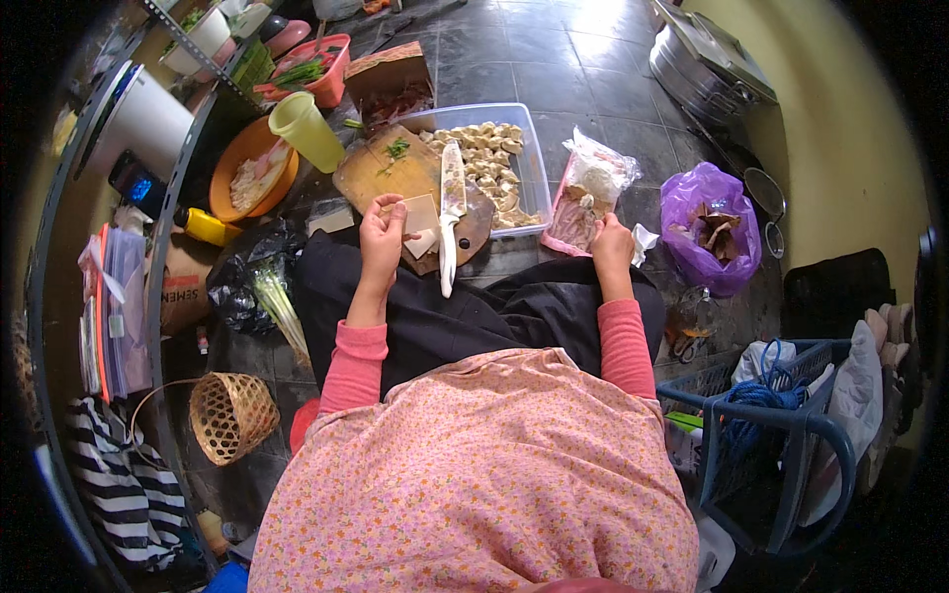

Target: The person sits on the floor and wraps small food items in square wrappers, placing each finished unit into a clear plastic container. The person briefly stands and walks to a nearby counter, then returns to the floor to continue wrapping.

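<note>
My left hand pinches a thin square dough wrapper by its left side, above the near part of a wooden cutting board. A knife with a white handle lies over the board, its blade tip pointing away from me. Chopped green leaves sit on the board. At the near right corner of a pink tray, my right hand has its fingers curled; whether they hold a utensil is unclear. Brownish filling lies in the tray. Behind the knife, a clear plastic container holds many folded dumplings.
A yellow-green pitcher and an orange basin stand at left, near scallions on a black plastic bag. A purple plastic bag sits at right, with a blue plastic basket nearer. A metal shelf borders the left side.
</note>
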### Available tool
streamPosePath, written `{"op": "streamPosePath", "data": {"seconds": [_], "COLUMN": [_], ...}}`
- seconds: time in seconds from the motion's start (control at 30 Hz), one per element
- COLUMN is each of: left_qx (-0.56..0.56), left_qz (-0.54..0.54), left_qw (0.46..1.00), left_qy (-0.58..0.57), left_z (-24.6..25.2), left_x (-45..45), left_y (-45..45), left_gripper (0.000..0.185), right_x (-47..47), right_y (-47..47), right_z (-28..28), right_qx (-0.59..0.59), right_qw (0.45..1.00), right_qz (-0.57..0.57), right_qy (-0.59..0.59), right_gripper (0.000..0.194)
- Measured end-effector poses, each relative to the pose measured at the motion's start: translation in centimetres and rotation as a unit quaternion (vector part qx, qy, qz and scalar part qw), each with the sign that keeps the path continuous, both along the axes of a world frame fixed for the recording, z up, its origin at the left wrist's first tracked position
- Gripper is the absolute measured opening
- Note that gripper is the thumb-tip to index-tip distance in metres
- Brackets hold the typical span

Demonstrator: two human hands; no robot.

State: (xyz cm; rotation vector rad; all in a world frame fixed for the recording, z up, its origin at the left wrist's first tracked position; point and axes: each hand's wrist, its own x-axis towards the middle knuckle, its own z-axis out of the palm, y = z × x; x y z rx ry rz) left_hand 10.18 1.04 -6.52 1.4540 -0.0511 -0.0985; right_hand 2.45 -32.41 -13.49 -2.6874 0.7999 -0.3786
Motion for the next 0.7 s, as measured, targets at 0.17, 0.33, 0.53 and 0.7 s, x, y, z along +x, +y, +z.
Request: {"op": "streamPosePath", "data": {"seconds": [0.17,0.33,0.53,0.7], "left_qx": [-0.081,-0.068,-0.067,-0.098], "left_qz": [-0.073,-0.089,-0.126,-0.133], "left_qw": [0.992,0.99,0.986,0.981], "left_qy": [0.071,0.08,0.087,0.1], "left_z": [0.2,-0.7,-1.0,-1.1], "left_x": [-1.8,-2.8,-3.5,-3.5], "left_y": [-1.9,-3.1,-3.9,-4.5], "left_gripper": [0.023,0.024,0.024,0.024], "right_x": [0.6,2.1,4.1,5.4], "right_y": [0.1,-0.3,-0.1,-2.5], "right_z": [-0.7,-0.5,-1.8,-3.0], "right_qx": [0.006,-0.02,0.0,0.068], "right_qw": [1.0,1.0,0.996,0.994], "right_qz": [0.018,0.015,-0.021,-0.02], "right_qy": [0.011,0.016,0.082,0.085], "right_gripper": [0.015,0.015,0.019,0.019]}}
